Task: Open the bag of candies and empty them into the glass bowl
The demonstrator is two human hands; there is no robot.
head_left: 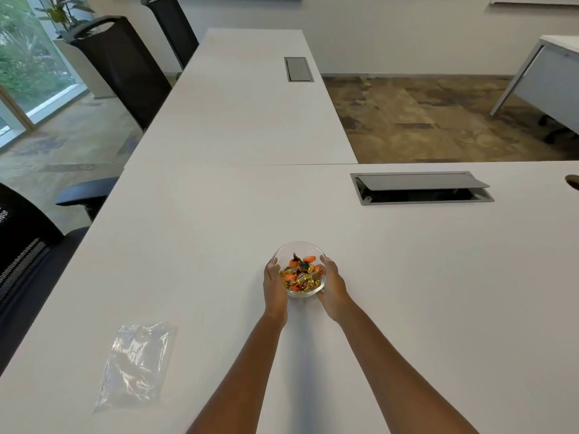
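A small glass bowl [297,246] stands on the white table, straight ahead of me. Several gold and orange wrapped candies [301,275] fill its lower half. My left hand [275,285] cups the bowl's left side and my right hand [332,288] cups its right side, fingers curled against the glass. A clear plastic bag [134,364] lies flat and empty on the table at the near left, apart from both hands.
The white table [438,292] has a cable hatch [421,187] with its lid raised at the far right. A second desk [247,104] with a closed hatch [298,69] joins behind. Black office chairs [28,245] stand along the left side.
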